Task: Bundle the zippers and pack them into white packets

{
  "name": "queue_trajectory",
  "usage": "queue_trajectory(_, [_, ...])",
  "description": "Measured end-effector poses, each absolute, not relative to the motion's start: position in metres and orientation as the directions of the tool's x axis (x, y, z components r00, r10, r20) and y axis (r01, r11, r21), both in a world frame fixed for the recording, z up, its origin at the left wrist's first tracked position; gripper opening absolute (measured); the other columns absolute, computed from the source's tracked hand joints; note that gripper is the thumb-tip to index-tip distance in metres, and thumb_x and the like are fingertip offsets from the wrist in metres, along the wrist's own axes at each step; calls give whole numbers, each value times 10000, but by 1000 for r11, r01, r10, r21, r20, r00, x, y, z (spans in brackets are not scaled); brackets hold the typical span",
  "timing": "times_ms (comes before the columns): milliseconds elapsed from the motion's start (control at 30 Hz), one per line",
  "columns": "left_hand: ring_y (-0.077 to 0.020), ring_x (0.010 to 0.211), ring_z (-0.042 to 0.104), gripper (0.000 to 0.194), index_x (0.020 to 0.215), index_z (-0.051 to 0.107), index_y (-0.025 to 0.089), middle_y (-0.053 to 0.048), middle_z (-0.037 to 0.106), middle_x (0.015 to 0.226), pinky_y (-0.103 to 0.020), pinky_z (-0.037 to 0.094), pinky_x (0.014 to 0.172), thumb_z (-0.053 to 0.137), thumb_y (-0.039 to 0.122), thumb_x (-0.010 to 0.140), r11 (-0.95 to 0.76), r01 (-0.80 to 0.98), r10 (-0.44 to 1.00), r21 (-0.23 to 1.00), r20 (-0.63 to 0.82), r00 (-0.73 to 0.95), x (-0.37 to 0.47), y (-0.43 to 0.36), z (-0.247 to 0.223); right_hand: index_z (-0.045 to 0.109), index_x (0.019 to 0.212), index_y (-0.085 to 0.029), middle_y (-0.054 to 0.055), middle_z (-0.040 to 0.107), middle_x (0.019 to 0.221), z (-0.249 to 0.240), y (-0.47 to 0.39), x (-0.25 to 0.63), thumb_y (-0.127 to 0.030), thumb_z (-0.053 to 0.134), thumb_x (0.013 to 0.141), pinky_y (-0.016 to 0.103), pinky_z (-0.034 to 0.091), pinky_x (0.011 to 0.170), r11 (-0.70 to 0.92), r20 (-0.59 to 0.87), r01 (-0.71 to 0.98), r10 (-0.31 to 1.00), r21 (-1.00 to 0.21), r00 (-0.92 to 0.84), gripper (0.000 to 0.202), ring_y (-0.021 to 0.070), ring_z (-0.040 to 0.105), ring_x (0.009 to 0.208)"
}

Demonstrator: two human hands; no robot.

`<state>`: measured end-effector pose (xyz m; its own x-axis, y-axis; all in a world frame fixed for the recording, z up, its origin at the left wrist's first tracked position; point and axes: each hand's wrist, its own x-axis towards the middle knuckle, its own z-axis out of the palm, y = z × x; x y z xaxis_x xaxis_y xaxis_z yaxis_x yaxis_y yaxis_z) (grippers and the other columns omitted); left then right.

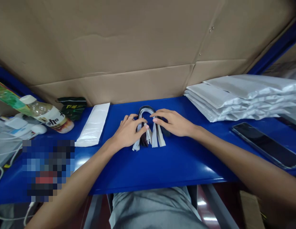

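Note:
A bundle of zippers (155,135), bent into an arch, lies on the blue table with its ends toward me. Its tapes are white, cream and dark. My left hand (131,128) is curved around the left leg of the arch, thumb and index finger close together over the tapes. From the right, my right hand (175,122) grips the other leg near the bend, its thumb and index fingertip close together. Parts of the bundle are hidden under both hands.
White padded mailers (233,95) are stacked at the right, with a phone (267,144) in front. A single white mailer (94,124) lies left, beside a dark packet (72,108), a bottle (49,116) and white chargers with cables (17,125). Cardboard (128,82) walls the back.

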<state>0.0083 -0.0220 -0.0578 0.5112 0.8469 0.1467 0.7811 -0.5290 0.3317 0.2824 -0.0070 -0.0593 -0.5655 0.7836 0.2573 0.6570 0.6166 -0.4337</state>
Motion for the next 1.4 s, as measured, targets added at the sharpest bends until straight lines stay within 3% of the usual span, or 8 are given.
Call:
queue_trajectory(167, [-388, 1410, 555, 395, 1334, 737, 321, -122, 655, 1405, -638, 438, 1178, 629, 575, 1052, -533, 792, 846, 298, 159, 510, 8, -20, -58, 812, 1251, -215, 133, 768, 1325, -61, -7, 281, -569, 635, 1061, 534, 519, 1107, 556, 193, 765, 831, -326, -521, 439, 379, 674, 1290])
queue_trajectory(367, [-329, 1147, 709, 224, 1224, 728, 262, -118, 712, 1274, -514, 555, 1031, 663, 327, 1019, -480, 855, 877, 195, 130, 462, -1, -15, -48, 861, 1090, -259, 39, 828, 1220, -63, 9, 302, -192, 610, 1009, 412, 563, 1009, 580, 179, 753, 814, -312, -553, 272, 283, 760, 1134])
queue_trajectory(533, [-321, 964, 767, 476, 1484, 572, 220, -129, 787, 1064, -433, 577, 871, 615, 169, 1013, -352, 936, 930, -17, 102, 352, -20, 7, -36, 831, 1111, -249, 51, 840, 1111, -63, 35, 326, -188, 639, 987, 354, 556, 932, 466, 157, 839, 885, -280, -439, 237, 266, 762, 1029])
queue_trajectory(633, [-359, 1039, 779, 354, 1282, 734, 182, -180, 798, 1115, -449, 564, 893, 551, 64, 1003, -360, 899, 927, -251, 16, 376, -23, 31, -28, 761, 1257, -223, 83, 825, 1131, -60, 60, 328, -201, 659, 987, 332, 531, 888, 440, 172, 869, 896, -229, -408, 290, 264, 743, 995])
queue_trajectory(733, [-367, 1082, 773, 305, 1013, 807, 156, -192, 801, 1132, -453, 560, 915, 548, 2, 974, -367, 871, 925, -325, -31, 378, -19, 57, -22, 681, 1393, -195, 121, 799, 1219, -56, 85, 317, -173, 614, 1007, 344, 503, 925, 442, 182, 893, 888, -86, -422, 392, 281, 711, 1079])
queue_trajectory(967, [-364, 1356, 629, 522, 1481, 661, 131, -251, 653, 1466, -470, 565, 1001, 426, -9, 1036, -285, 908, 927, -308, 154, 343, 3, 56, -32, 672, 1315, -100, 239, 688, 1371, -65, 98, 291, -90, 446, 1051, 448, 464, 1015, 422, 292, 893, 844, 158, -450, 348, 367, 607, 1291])
queue_trajectory(1267, [-418, 1466, 514, 529, 1551, 603, 143, -232, 550, 1589, -598, 448, 1194, 428, 420, 1136, -313, 950, 942, 18, 130, 308, 6, 50, -62, 652, 1417, -114, 199, 697, 1374, -84, 98, 289, -170, 487, 1081, 407, 499, 1097, 497, 238, 866, 850, -64, -470, 378, 306, 658, 1266])
queue_trajectory(1400, [-469, 1429, 535, 573, 1494, 625, 116, -279, 581, 1528, -628, 456, 1158, 460, 500, 1104, -252, 967, 960, 25, 131, 247, -9, 49, -58, 655, 1422, -135, 199, 701, 1381, -83, 90, 298, -215, 528, 1077, 425, 510, 1116, 499, 234, 860, 853, -105, -466, 376, 313, 658, 1280])
